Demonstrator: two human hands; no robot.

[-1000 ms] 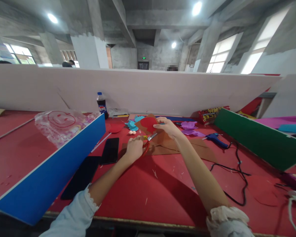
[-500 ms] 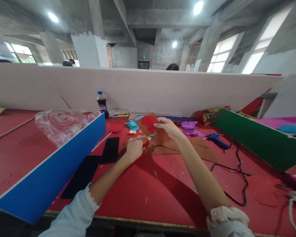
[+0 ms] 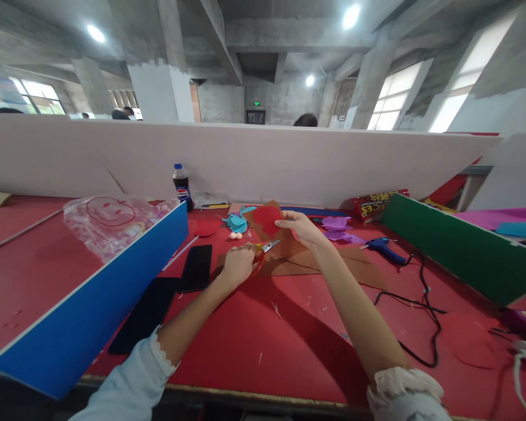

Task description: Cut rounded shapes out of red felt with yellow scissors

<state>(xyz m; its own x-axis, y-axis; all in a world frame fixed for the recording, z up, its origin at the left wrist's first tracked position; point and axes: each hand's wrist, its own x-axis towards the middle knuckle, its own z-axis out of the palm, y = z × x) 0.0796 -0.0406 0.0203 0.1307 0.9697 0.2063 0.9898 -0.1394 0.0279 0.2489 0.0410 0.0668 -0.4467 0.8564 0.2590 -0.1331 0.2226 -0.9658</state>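
My left hand (image 3: 240, 263) is closed round the handles of a pair of scissors (image 3: 269, 246), whose metal blades point right and away from me. Between thumb and fingers of my right hand (image 3: 297, 225) is a piece of red paper (image 3: 265, 220) with a rounded outline, held up just beyond the blades. Blades and paper look close together; whether they touch I cannot tell. Under both hands lies a sheet of brown paper (image 3: 298, 261). Blue paper petals (image 3: 235, 223) and small pale balls (image 3: 235, 235) sit past my left hand, purple paper petals (image 3: 336, 228) right of my right hand.
A blue board (image 3: 109, 298) stands at left and a green board (image 3: 460, 248) at right. Phone (image 3: 196, 268), cola bottle (image 3: 182, 186) and plastic bag (image 3: 109, 219) are on the left. A blue glue gun (image 3: 388, 250) trails a black cord (image 3: 429, 310) on the right.
The red paper has turned slightly in my right hand and moved a little to the right. My left hand stays on the scissors in nearly the same place.
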